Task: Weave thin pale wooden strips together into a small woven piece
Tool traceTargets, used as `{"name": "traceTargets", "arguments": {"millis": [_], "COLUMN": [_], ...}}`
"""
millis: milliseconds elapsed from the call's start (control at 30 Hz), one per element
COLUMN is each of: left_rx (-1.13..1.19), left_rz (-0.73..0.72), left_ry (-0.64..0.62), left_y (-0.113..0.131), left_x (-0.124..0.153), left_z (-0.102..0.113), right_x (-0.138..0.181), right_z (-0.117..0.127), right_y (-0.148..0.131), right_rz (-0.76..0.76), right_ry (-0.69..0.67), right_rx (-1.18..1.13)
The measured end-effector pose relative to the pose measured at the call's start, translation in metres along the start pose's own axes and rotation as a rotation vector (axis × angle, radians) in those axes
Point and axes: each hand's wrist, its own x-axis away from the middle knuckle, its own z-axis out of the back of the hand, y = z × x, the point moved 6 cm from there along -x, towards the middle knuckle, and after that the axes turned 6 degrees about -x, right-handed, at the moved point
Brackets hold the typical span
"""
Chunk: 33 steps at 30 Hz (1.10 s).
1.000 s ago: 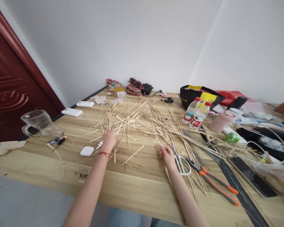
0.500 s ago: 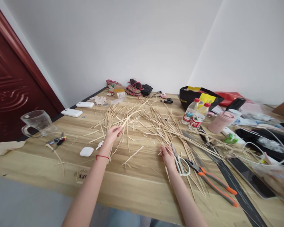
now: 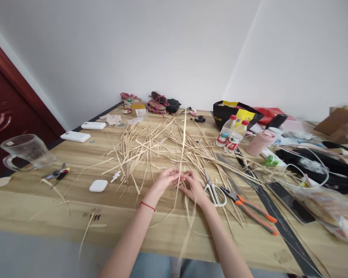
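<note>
Both hands meet over the middle of the wooden table. My left hand [image 3: 167, 180], with a red string round its wrist, is closed on a long pale straw strip [image 3: 183, 141]; one end rises toward the wall and the other hangs toward the table edge. Close against it, my right hand [image 3: 193, 188] has its fingertips pinched together around straw strips, some dangling below, blurred. Which strip each finger grips is partly hidden. Beyond the hands lies a loose heap of straw strips [image 3: 139, 144]. White-handled scissors [image 3: 215, 194] rest just right of my right hand.
Orange-and-grey pliers [image 3: 251, 211] and a phone [image 3: 291, 202] lie at the right. Two bottles [image 3: 233, 135], a pink cup [image 3: 261, 143] and a black bag [image 3: 220, 116] stand behind them. At the left are a glass mug [image 3: 29, 152] and a white case [image 3: 98, 185].
My left hand has moved right, away from the heap, with a straw strip now upright in it. My right hand has come slightly left to meet it. The camera view has shifted slightly.
</note>
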Motion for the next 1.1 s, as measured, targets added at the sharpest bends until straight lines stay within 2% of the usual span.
{"name": "traceTargets", "arguments": {"millis": [133, 267, 367, 633, 733, 900, 1100], "left_rx": [0.044, 0.025, -0.032, -0.061, -0.073, -0.156, -0.263], "left_rz": [0.012, 0.021, 0.033, 0.038, 0.032, 0.043, 0.037], "left_ry": [0.022, 0.083, 0.117, 0.106, 0.104, 0.113, 0.08], "left_y": [-0.019, -0.026, -0.028, -0.029, -0.027, -0.032, -0.034], "left_x": [-0.004, -0.003, -0.002, 0.001, 0.002, 0.002, 0.001], "left_z": [0.0, 0.006, 0.008, 0.007, 0.006, 0.003, 0.0], "right_x": [0.001, 0.002, 0.002, 0.003, 0.0, 0.0, 0.001], "right_z": [0.001, 0.007, 0.007, 0.014, 0.014, 0.004, 0.002], "right_y": [-0.003, -0.004, -0.007, -0.02, -0.014, 0.012, 0.015], "right_rz": [0.005, -0.089, -0.099, -0.168, -0.242, -0.342, -0.3], "right_ry": [-0.148, -0.105, -0.08, -0.166, -0.096, 0.114, 0.089], "right_rx": [-0.163, -0.297, -0.392, -0.545, -0.55, -0.571, -0.52]}}
